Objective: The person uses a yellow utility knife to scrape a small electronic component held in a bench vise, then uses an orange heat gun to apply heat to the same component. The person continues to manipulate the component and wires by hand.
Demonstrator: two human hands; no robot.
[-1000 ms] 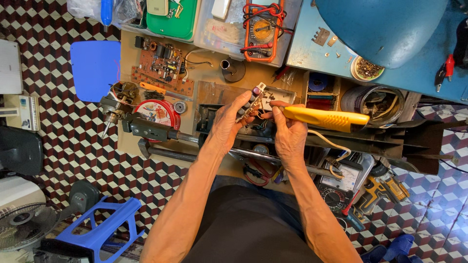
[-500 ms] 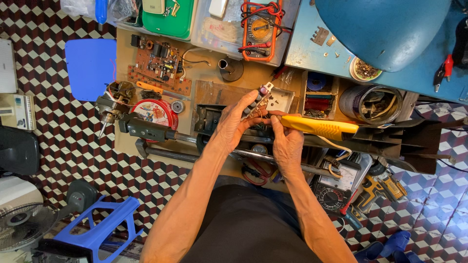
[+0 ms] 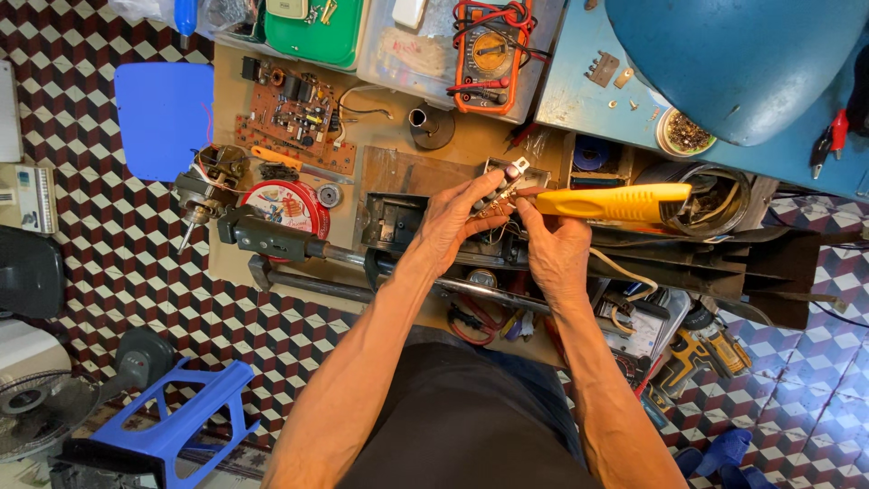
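The left hand (image 3: pixel 457 217) is pinched around a small grey electrical part (image 3: pixel 507 181), thumb and fingers gripping it above the wooden workbench (image 3: pixel 380 136), near the middle of the bench's front half. The right hand (image 3: pixel 557 249) is wrapped around the handle end of a yellow soldering iron (image 3: pixel 615 201), whose dark tip meets the part just beside the left fingertips; the iron's body runs off to the right, level with the bench. Thin wires hang from the part between the two hands, too fine to trace. Just left of the left hand sits a black box-like housing (image 3: pixel 391 220), and farther left a round red tin (image 3: pixel 288 206) lies touching a dark metal tool with a long bar (image 3: pixel 272 237). Behind these, toward the far edge, a brown circuit board (image 3: pixel 294 122) lies flat, with a small dark round stand (image 3: pixel 429 127) to its right. An orange-cased multimeter (image 3: pixel 489 54) rests on a clear plastic box at the back, beside a green tray (image 3: pixel 317 36). To the right stands a blue metal surface (image 3: pixel 588 100) bearing a large blue dome (image 3: pixel 733 63). A blue plastic stool (image 3: pixel 167 426) stands on the checkered floor (image 3: pixel 118 272) at lower left.
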